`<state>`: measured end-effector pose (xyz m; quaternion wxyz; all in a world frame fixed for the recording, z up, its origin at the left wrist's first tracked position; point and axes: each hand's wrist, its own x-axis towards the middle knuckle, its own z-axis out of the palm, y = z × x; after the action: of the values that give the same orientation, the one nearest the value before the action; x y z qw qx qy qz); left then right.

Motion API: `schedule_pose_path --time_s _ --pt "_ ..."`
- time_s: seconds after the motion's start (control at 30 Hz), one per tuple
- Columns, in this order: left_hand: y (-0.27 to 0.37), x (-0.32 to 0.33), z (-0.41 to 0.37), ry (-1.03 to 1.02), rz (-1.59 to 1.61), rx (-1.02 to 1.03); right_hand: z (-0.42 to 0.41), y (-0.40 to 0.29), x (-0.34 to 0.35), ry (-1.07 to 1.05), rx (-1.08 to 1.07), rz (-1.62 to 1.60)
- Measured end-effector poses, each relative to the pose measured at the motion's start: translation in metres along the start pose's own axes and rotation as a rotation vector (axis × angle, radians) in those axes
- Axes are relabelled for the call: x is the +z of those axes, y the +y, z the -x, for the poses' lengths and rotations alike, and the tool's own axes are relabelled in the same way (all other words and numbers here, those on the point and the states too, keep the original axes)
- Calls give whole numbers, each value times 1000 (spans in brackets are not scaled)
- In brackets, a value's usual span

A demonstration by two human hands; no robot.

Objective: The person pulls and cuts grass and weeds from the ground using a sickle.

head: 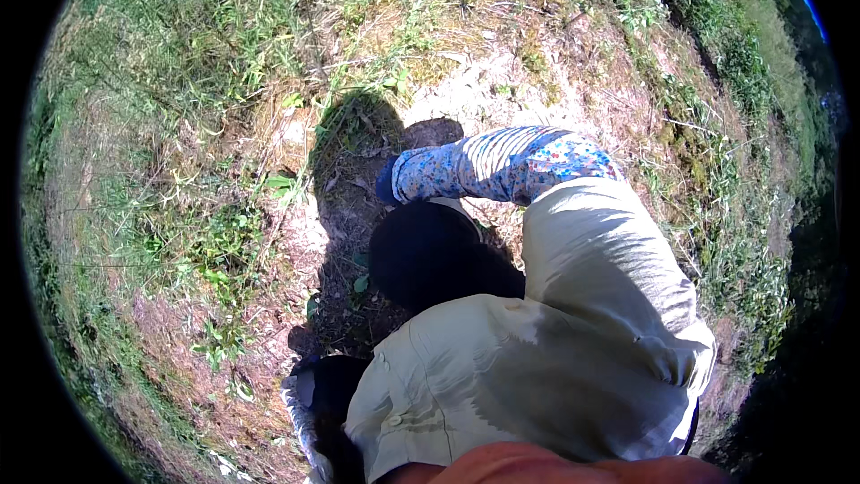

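My right arm, in a cream sleeve with a floral-print oversleeve (510, 161), bends across in front of me. At its cuff a bit of my right hand (385, 181) shows in a dark blue glove; its fingers are hidden, and whether it holds anything does not show. Just below the cuff is a large dark rounded shape (430, 252), probably my knee in dark trousers, with a pale edge behind it. At the lower left, part of a patterned left sleeve (300, 410) shows beside dark cloth. My left hand cannot be made out there.
Sunlit ground with dry straw (497, 84) lies ahead. Tall grass and weeds (222, 33) stand at the upper left, low leafy plants (225, 282) at the left. A strip of green growth (732, 47) runs along the right. My shadow (349, 215) darkens the soil.
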<state>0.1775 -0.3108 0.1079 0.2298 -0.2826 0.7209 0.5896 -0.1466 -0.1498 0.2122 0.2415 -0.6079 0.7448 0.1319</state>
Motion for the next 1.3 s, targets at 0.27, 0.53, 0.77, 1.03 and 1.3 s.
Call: schedule_pose_path --time_s 0.27,0.53,0.77,1.03,1.3 --pt "-27 -105 40 257 217 -552 -58 68 -8 30 -135 -54" --pt "268 -2 -184 243 -659 582 -26 181 18 -238 -500 -313" --pt "345 -65 -286 316 -1526 784 95 265 102 -23 287 -1040" --pt "252 -188 -283 497 -1376 -21 57 306 117 285 559 -977" --pt "256 -183 -286 501 -1286 -55 52 313 110 190 504 -1072"
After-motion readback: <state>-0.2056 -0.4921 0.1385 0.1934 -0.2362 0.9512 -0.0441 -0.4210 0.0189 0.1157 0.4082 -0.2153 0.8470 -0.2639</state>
